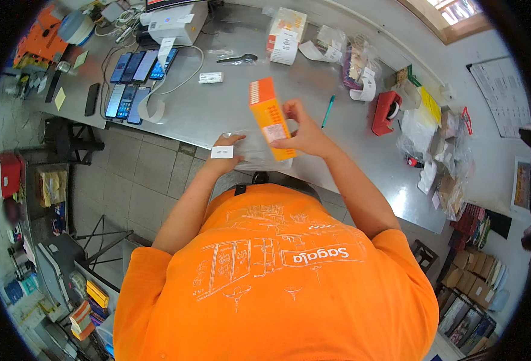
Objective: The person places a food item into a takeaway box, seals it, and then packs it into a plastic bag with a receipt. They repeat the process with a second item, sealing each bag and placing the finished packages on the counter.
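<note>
My right hand (pixel 308 133) grips an orange and yellow cardboard box (pixel 267 113) by its lower right side, tilted over the metal table (pixel 229 104). A pale label is stuck on the box's face. At the table's near edge, my left hand (pixel 224 155) holds a clear plastic bag (pixel 258 151), its fingers at the bag's left end. A small white printed label (pixel 222 152) lies across the back of this hand. Part of the bag is hidden behind the box.
Several phones (pixel 125 101) and a label printer (pixel 175 27) stand at the left. A small white box (pixel 211 77), spoon (pixel 238 58), teal pen (pixel 328 111) and red tape dispenser (pixel 386 113) lie about. Wrapped packages (pixel 286 34) line the back.
</note>
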The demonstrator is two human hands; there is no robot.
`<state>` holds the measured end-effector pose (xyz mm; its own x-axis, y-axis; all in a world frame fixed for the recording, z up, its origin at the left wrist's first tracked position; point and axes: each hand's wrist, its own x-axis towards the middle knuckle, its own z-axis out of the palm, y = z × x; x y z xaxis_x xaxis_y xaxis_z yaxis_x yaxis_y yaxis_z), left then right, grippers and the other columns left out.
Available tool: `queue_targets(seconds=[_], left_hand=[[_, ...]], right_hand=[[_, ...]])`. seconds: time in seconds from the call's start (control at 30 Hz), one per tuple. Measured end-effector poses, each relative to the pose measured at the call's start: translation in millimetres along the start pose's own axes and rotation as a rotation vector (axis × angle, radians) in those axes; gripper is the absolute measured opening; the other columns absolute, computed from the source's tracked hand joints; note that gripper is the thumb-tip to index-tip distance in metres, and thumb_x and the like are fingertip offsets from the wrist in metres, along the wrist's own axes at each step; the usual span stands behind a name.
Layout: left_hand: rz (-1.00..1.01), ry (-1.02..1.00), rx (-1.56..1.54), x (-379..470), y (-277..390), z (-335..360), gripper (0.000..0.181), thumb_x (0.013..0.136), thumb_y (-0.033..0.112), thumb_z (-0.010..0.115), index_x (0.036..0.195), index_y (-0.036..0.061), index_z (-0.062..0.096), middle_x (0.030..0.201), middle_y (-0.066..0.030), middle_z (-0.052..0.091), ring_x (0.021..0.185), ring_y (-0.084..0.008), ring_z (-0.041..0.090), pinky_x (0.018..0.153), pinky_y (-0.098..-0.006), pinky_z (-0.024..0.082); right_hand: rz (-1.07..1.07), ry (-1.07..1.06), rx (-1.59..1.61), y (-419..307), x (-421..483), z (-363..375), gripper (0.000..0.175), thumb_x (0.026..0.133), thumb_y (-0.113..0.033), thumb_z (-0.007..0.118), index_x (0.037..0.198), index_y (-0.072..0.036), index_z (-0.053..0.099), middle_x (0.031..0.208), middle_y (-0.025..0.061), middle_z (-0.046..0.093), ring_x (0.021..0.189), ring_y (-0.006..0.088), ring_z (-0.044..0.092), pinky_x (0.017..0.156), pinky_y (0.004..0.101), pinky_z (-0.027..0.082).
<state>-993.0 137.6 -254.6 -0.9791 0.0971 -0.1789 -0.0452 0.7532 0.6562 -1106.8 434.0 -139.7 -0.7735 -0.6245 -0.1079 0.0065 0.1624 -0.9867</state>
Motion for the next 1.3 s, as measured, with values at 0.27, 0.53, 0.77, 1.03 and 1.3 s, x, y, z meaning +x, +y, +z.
queue_targets(seconds=[0.27, 0.53, 0.77, 1.03, 1.3], left_hand=[[-0.028, -0.067, -0.101, 22.5, 30.7, 17.7, 0.067, 0.086, 0.006, 0.086, 0.150, 0.0110, 0.067, 0.135, -0.0208, 0.075, 0.125, -0.0396, 0.071, 0.108, -0.0458, 0.058], [-0.105, -0.019, -0.428, 29.7, 29.4, 30.2, 0.072, 0.093, 0.005, 0.084, 0.161, 0.0113, 0.060, 0.150, -0.0202, 0.070, 0.137, -0.0290, 0.069, 0.113, -0.0393, 0.056], [-0.008, 0.009, -0.379, 23.7, 56.0, 23.0, 0.058, 0.099, 0.010, 0.077, 0.155, 0.0080, 0.062, 0.145, -0.0197, 0.072, 0.134, -0.0346, 0.070, 0.112, -0.0403, 0.056], [-0.034, 0.031, -0.523, 27.4, 42.7, 39.4, 0.075, 0.090, -0.001, 0.080, 0.162, 0.0077, 0.059, 0.147, -0.0185, 0.072, 0.135, -0.0309, 0.070, 0.116, -0.0390, 0.054], [-0.232, 0.148, -0.391, 33.4, 50.0, 51.2, 0.067, 0.085, -0.001, 0.080, 0.150, 0.0132, 0.072, 0.130, -0.0204, 0.071, 0.123, -0.0373, 0.071, 0.107, -0.0404, 0.057]], right_hand=[[-0.149, 0.016, -0.682, 56.9, -21.6, 27.3, 0.078, 0.074, -0.017, 0.098, 0.140, -0.013, 0.057, 0.158, 0.0190, 0.049, 0.149, 0.0410, 0.049, 0.115, 0.0479, 0.055], [-0.078, -0.140, -0.879, 42.2, -51.9, 11.1, 0.075, 0.071, -0.012, 0.095, 0.138, -0.014, 0.062, 0.165, 0.0179, 0.047, 0.153, 0.0419, 0.047, 0.120, 0.0488, 0.052], [-0.060, -0.009, -0.375, 40.0, -43.9, 12.2, 0.074, 0.068, -0.017, 0.100, 0.125, -0.011, 0.052, 0.156, 0.0194, 0.051, 0.143, 0.0425, 0.054, 0.117, 0.0466, 0.052], [-0.112, -0.071, -0.562, 65.6, -43.7, -1.1, 0.073, 0.071, -0.016, 0.098, 0.129, -0.011, 0.053, 0.158, 0.0200, 0.049, 0.145, 0.0432, 0.052, 0.116, 0.0466, 0.053], [-0.074, -0.030, -1.004, 46.6, -46.8, 2.0, 0.078, 0.073, -0.005, 0.090, 0.146, -0.021, 0.066, 0.165, 0.0162, 0.046, 0.157, 0.0414, 0.043, 0.117, 0.0485, 0.056]])
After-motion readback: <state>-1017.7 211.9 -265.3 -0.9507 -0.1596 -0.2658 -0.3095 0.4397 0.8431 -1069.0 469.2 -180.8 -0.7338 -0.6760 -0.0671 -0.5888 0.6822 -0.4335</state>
